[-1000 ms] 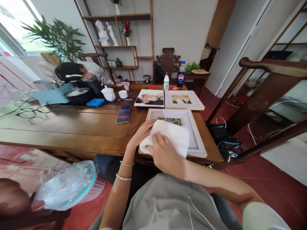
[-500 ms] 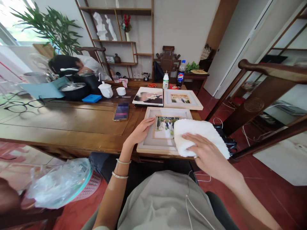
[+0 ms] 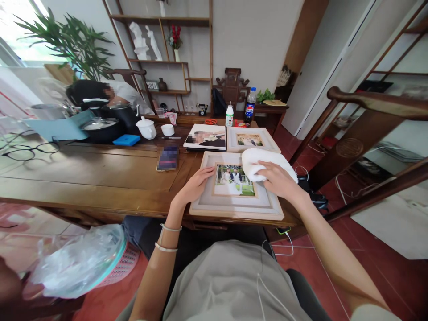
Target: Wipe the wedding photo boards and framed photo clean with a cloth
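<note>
A light wooden picture frame (image 3: 234,211) lies flat at the table's front edge, with a photo of a couple outdoors (image 3: 234,180) in its middle. Across its left border rest the stretched fingers of my left hand (image 3: 195,183), pressing flat on it rather than wrapped round it. My right hand (image 3: 276,178) grips a folded, fluffy white towel (image 3: 264,156). The towel covers the frame's upper right corner and hangs past its right side. Behind it lie a second picture frame (image 3: 274,145) and a white-covered photo album or panel (image 3: 203,133).
On the wooden table (image 3: 133,178) are a phone (image 3: 168,158), a blue box (image 3: 126,140), a white teapot (image 3: 147,128), glasses (image 3: 23,154), a milk bottle (image 3: 229,116) and a cola bottle (image 3: 249,107). A person leans at the far left. Chair (image 3: 351,142) stands right; bag-lined basket (image 3: 123,267) lower left.
My right hand has moved the towel up and away from me, from the frame's lower right to its upper right, uncovering more of the photo. My left hand stays in place.
</note>
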